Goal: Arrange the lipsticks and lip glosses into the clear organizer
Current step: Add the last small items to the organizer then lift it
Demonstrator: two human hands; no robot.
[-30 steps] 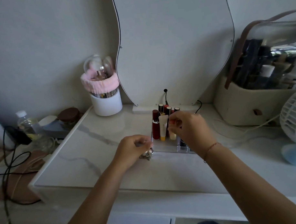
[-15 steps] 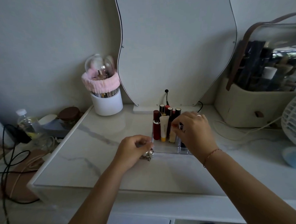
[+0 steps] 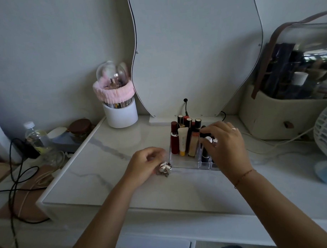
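The clear organizer [image 3: 186, 163] stands on the marble tabletop in front of the mirror. Several lipsticks and glosses stand upright in it: dark red tubes [image 3: 174, 143], a white tube with a yellow cap [image 3: 183, 141] and a gold-and-red case [image 3: 194, 144]. My right hand [image 3: 227, 149] hovers over the organizer's right side, its fingers curled round a dark lipstick [image 3: 204, 154] standing in a front compartment. My left hand [image 3: 145, 164] rests on the table just left of the organizer and holds a small shiny silver item [image 3: 164, 168].
A white brush holder [image 3: 120, 114] with a pink band stands at the back left. A beige cosmetics case [image 3: 281, 116] sits at the back right, a white fan [image 3: 326, 136] at the right edge. Cables, a bottle [image 3: 34, 135] and a jar [image 3: 81, 129] lie left of the table.
My right hand has moved rightward and down, from the middle tubes to the organizer's right front compartments. My left hand has stayed put with the silver item.
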